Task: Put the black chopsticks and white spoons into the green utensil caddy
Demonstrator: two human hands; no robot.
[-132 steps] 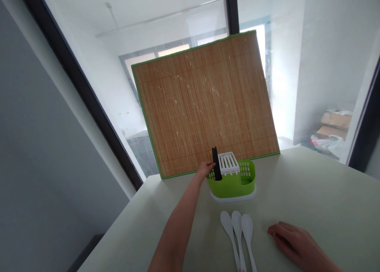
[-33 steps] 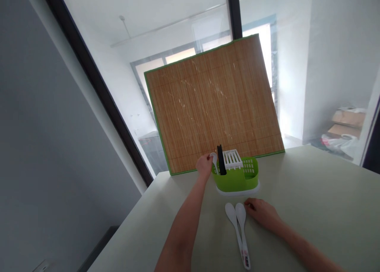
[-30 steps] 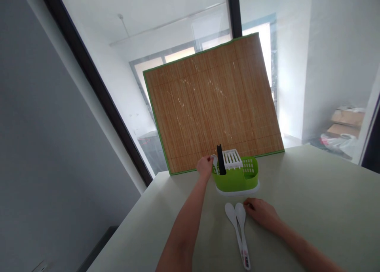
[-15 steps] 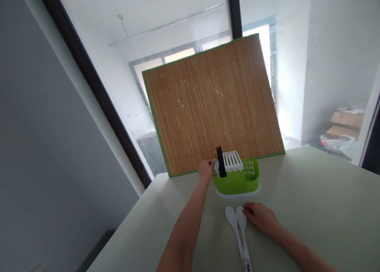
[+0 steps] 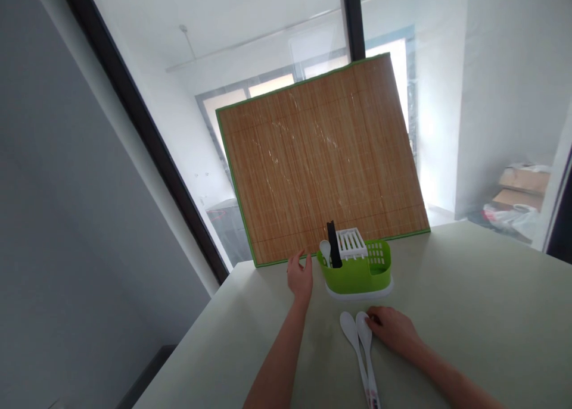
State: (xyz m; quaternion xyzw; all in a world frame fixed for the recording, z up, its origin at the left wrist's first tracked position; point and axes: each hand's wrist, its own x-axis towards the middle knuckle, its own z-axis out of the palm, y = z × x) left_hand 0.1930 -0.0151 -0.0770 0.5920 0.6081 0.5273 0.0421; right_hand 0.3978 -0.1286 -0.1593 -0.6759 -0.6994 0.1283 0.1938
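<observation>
My left hand (image 5: 300,274) is open and empty, thumb and fingers apart, just left of the green cutlery holder (image 5: 354,281). A white spoon (image 5: 325,250) stands in the holder's left end, bowl up. Beside it are upright black chopsticks or a similar dark strip (image 5: 333,246). A white slotted rack (image 5: 351,241) sits on the holder's middle. On the table, my right hand (image 5: 393,328) is closed with its fingertips at the bowl of a long white spoon (image 5: 364,331). A second long white spoon (image 5: 347,324) lies against it on the left, their handles meeting near the bottom edge.
Behind the holder, a bamboo mat (image 5: 322,165) with green edging leans on the glass. The pale table (image 5: 482,314) ends at a slanting left edge. Beyond the glass are cardboard boxes (image 5: 522,186) and plastic bags.
My left hand has let go of the spoon in the holder and drawn back to the left and slightly down, its fingers opening. The right hand stays at the long spoon.
</observation>
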